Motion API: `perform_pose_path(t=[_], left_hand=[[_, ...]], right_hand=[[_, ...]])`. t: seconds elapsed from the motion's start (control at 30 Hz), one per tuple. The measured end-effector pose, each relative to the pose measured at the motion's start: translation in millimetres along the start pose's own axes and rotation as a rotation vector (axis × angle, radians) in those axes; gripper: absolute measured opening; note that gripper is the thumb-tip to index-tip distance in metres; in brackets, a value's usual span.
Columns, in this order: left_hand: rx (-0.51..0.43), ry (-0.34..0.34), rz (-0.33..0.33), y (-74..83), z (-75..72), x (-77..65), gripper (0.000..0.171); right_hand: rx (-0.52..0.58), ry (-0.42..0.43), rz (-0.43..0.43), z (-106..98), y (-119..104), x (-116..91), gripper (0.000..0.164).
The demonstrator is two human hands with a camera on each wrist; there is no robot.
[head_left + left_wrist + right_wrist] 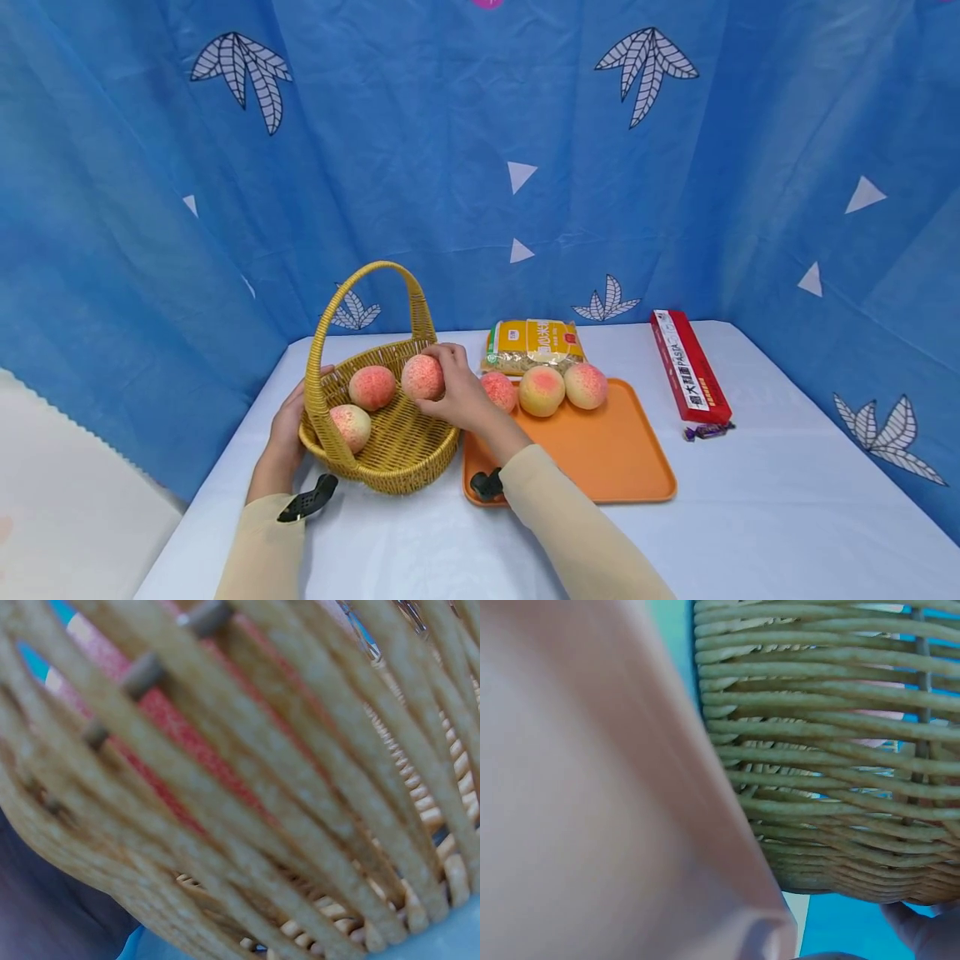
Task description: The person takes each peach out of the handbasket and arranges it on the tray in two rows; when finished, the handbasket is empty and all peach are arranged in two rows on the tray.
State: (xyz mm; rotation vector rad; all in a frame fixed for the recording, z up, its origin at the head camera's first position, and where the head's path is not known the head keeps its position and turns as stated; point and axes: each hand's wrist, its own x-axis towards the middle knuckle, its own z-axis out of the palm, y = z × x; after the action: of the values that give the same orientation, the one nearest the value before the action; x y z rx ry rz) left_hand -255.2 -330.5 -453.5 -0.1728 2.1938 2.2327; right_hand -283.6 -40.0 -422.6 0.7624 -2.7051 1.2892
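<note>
A yellow woven basket (408, 477) with a tall arched handle stands on the left of the table. Inside it lie a reddish peach (372, 388) and a paler peach (350, 427). Over the basket's right part, my right hand (463, 398) pinches another peach (422, 377) between thumb and fingers. My left hand (287, 427) holds the basket's left side by the handle base, its fingertips showing at the rim; the thumb is hidden. Wicker fills the left wrist view, with red peach skin (184, 742) behind the strands. The right wrist view shows mostly sleeve and the basket wall (832, 765).
Right of the basket lies an orange tray (600, 467) with a red peach (498, 392), a yellow-pink peach (542, 392) and a pink peach (586, 386) along its back edge. Behind it sits a yellow food bag (534, 343). Farther right are a red pasta box (690, 367) and a purple-wrapped candy (709, 431).
</note>
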Motion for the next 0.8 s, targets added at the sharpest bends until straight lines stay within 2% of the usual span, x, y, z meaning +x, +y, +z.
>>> perform_pose_path(t=[0.3,0.63,0.8], left_hand=[[-0.008,0.001,-0.001,-1.1,-2.5,0.3,0.053],[0.004,0.008,0.004,-3.1,-4.4,-1.2,0.051],[0.003,0.008,0.001,-2.6,-3.1,-1.2,0.051]], right_hand=[[0.077,-0.044,-0.023,-4.8,-3.3,-6.6,0.078],[0.197,-0.041,-0.063,-9.5,-4.1,-13.8,0.08],[0.212,-0.059,-0.065,-10.8,-4.7,-18.8,0.08]])
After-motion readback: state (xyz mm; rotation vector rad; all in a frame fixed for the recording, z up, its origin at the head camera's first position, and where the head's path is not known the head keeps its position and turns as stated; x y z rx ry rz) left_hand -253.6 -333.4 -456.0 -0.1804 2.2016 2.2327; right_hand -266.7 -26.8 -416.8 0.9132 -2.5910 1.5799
